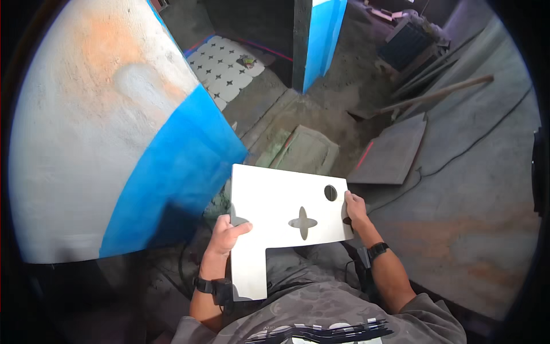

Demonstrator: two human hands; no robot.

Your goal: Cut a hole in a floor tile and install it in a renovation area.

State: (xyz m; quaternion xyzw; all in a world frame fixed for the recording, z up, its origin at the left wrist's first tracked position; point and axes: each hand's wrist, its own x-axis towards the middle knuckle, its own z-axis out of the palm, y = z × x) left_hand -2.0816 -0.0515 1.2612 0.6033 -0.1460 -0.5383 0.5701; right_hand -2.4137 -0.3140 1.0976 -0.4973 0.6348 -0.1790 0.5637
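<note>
Between my two hands is a white floor tile [275, 200] with a dark grey four-pointed motif near its middle. It is cut to an L shape: a narrow leg runs down at the left, and a round hole goes through near the upper right corner. My left hand [228, 234] grips the left edge, its thumb on the face beside a grey part-motif. My right hand [356, 210] is closed on the right edge, below the round hole. The fingers behind the tile are hidden.
Patterned white tiles [226, 63] lie on the floor beyond a doorway. A blue and white wall [177, 155] stands at left, a blue post [323, 43] ahead. Grey boards [392, 149], a wooden-handled tool [441, 92] and a black cable [452, 160] are along the right wall.
</note>
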